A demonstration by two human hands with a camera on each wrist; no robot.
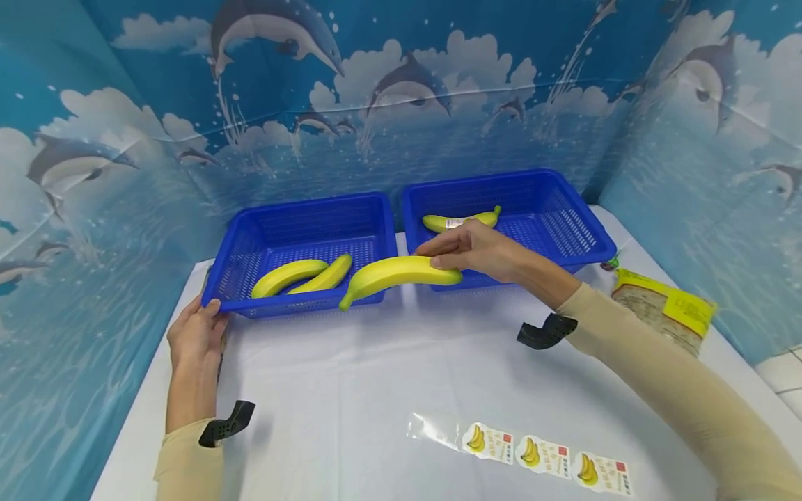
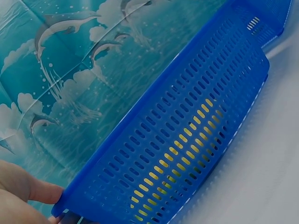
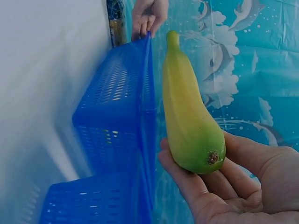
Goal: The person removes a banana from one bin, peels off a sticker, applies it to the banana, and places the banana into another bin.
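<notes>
The banana (image 1: 404, 273) hangs crosswise in the head view, in front of the gap between two blue baskets, its narrow stem end pointing left and seeming, in the right wrist view, to sit above the rim; the right hand (image 1: 473, 247) pinches it by the blunt end, thumb on one side and fingers on the other; the left hand (image 1: 194, 330) grips the near left corner of the left basket (image 1: 313, 221), thumb over the rim.

Held from one end like this, the banana probably wants to droop at the stem, so a firm but light pinch and a slow, level wrist look wise; keeping the left hand's grip should steady the basket; a banana laid down gently beside the pair of bananas (image 1: 288, 273) there would be less apt to roll.

The left basket's front rim is the edge to clear, the stem end being close to it in the head view; the basket has bare floor behind its pair; the right basket (image 1: 489, 191), with a labelled banana (image 1: 482, 217) towards its left, stands just beside; nearer the person, the white counter (image 1: 351, 417) offers wide room, the sticker strip (image 1: 530, 452) and the yellow-topped bag (image 1: 664, 309) lying well apart from the banana.
</notes>
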